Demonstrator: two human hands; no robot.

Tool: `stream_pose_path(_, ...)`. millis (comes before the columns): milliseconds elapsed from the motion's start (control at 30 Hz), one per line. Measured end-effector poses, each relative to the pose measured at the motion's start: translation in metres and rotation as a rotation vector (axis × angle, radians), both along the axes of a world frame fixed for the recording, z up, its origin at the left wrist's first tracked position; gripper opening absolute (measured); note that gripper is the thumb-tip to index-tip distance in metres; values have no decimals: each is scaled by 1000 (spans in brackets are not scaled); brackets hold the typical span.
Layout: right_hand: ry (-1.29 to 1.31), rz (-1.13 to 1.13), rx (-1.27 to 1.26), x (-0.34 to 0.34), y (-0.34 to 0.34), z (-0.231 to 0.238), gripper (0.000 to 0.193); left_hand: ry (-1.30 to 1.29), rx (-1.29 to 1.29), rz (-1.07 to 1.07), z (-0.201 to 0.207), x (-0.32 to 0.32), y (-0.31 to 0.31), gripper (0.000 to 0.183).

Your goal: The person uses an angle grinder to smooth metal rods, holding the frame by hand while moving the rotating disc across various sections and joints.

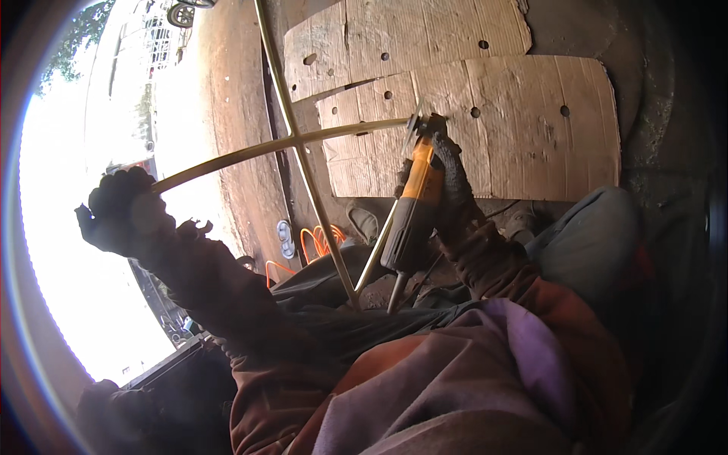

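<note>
My left hand (125, 211), in a dark glove, is closed round the left end of a long, thin metal bar (220, 161). The bar runs to the right across a second long metal bar (312, 180); whether the two are joined where they cross, I cannot tell. In my right hand (453, 173), also gloved, is an angle grinder (423, 178) with a yellow-orange body and a dark rear handle. Its thin disc (412, 130) stands at the right end of the crossing bar, touching or very close to it. Part of another pale bar (377, 250) shows beside the grinder.
Flattened cardboard sheets (523, 125) with holes lie on the floor ahead. An orange cable or hose (322, 241) is coiled by a grey sandal (286, 239). A shoe (364, 221) shows near the grinder. Bright daylight washes out the left side, where a wheel (180, 15) stands far off.
</note>
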State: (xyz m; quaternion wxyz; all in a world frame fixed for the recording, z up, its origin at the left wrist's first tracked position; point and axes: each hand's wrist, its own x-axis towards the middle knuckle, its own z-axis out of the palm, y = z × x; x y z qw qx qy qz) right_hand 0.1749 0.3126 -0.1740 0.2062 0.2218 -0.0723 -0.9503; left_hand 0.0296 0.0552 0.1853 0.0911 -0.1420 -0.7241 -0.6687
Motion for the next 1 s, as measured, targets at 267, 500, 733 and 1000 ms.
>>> stream_pose_path(267, 240, -27, 205, 16, -33, 101, 31, 218, -293, 338, -11, 21, 24, 55)
stream_pose_path(500, 40, 82, 248, 14, 13, 33, 47, -81, 170, -179, -26, -11, 47, 54)
stream_pose_path(733, 174, -194, 473, 23, 88, 81, 52, -902, -500, -175, -220, 111, 45, 45)
stream_pose_path(1000, 246, -277, 537, 58, 126, 91, 58, -915, -126, -189, -203, 133, 37, 37)
